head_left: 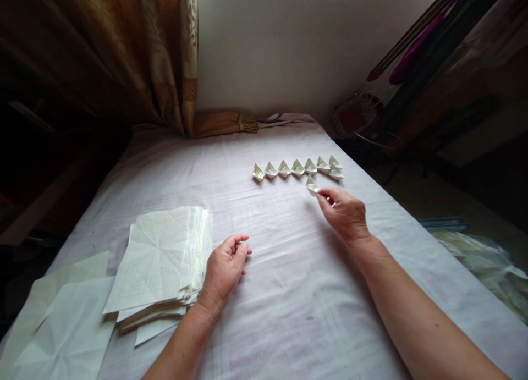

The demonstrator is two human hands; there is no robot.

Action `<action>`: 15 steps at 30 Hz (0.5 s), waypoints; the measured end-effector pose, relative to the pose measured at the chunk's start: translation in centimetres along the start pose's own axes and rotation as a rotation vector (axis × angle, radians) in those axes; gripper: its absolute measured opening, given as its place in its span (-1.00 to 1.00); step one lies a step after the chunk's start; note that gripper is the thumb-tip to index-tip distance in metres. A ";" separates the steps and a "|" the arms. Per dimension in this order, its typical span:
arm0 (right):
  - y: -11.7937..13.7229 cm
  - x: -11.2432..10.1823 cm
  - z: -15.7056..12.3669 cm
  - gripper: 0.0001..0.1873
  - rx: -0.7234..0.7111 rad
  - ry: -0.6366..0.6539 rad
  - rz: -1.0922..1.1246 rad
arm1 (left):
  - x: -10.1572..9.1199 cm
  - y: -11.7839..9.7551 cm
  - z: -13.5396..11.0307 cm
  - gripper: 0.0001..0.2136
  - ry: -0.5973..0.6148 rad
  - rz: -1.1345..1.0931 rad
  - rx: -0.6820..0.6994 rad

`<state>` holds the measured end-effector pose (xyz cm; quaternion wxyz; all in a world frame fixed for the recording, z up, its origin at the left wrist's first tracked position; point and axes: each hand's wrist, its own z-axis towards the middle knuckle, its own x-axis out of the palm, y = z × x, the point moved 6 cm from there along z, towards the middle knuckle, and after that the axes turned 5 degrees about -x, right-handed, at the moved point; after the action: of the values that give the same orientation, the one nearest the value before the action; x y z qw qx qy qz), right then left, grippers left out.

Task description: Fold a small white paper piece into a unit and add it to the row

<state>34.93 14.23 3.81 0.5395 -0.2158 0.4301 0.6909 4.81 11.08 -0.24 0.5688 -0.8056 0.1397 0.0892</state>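
Between the thumb and fingers of my right hand [345, 212] is a small folded paper boat [312, 186], held by one end. It is just in front of a row of similar paper boats [297, 168], several of them standing side by side, with two close together at the right end. My left hand [226, 262] lies on the cloth with loosely bent fingers and holds nothing. Close by its left side is a stack of creased paper sheets [159, 259], the top one marked with fold lines radiating from its middle.
More creased sheets [61, 336] lie at the near left. A pale cloth [280, 303] covers the table. A golden curtain [173, 55] hangs at the back left, its brown tieback [223, 124] along the far edge. Plastic bags [482, 259] lie beyond the right edge.
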 end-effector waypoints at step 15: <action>-6.6 2.1 4.3 -0.76 0.033 0.138 -0.318 | 0.1 0.2 -0.2 -0.59 -0.018 0.065 0.000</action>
<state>41.14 19.27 2.14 0.6146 -0.3189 0.4380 0.5733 4.89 10.83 -0.37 0.5667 -0.7999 0.1604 0.1150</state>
